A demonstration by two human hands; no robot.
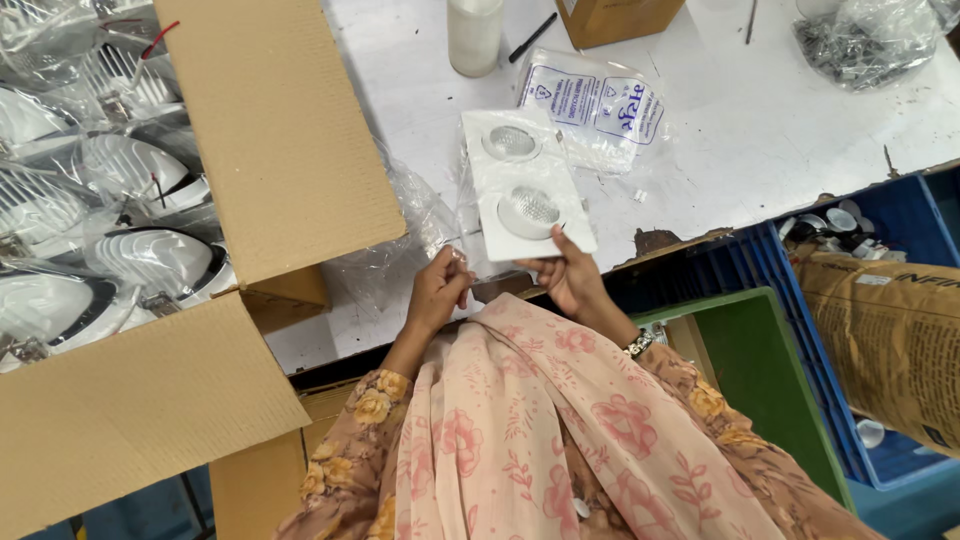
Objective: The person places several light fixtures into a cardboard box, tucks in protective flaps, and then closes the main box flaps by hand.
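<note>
**Two hands at a white twin-lamp panel**

Two hands meet at the near edge of the desk [760, 130]. The right hand [572, 278] grasps the white rectangular plastic panel with two round lamp lenses [524, 185] by its lower edge, thumb laid on the face, and holds it tilted up above the desk. The left hand [440, 290] is clenched around the edge of a clear, crumpled plastic bag [405, 225] that trails over the desk just beside the panel. A metal wristwatch [638, 345] sits on the right wrist.

Behind the panel lies a clear plastic pouch with blue print [600, 105], partly under it. Farther back stand a white cylindrical container [474, 35], a black pen [532, 37] and a small brown cardboard box [620, 18]. A clear bag of small metal parts [868, 45] rests at the far right.

To the left, a large open cardboard box [270, 130] holds white round light fittings wrapped in clear plastic [150, 260]. To the right, below the desk, are a blue plastic crate [900, 220] and a green bin [770, 370].
</note>
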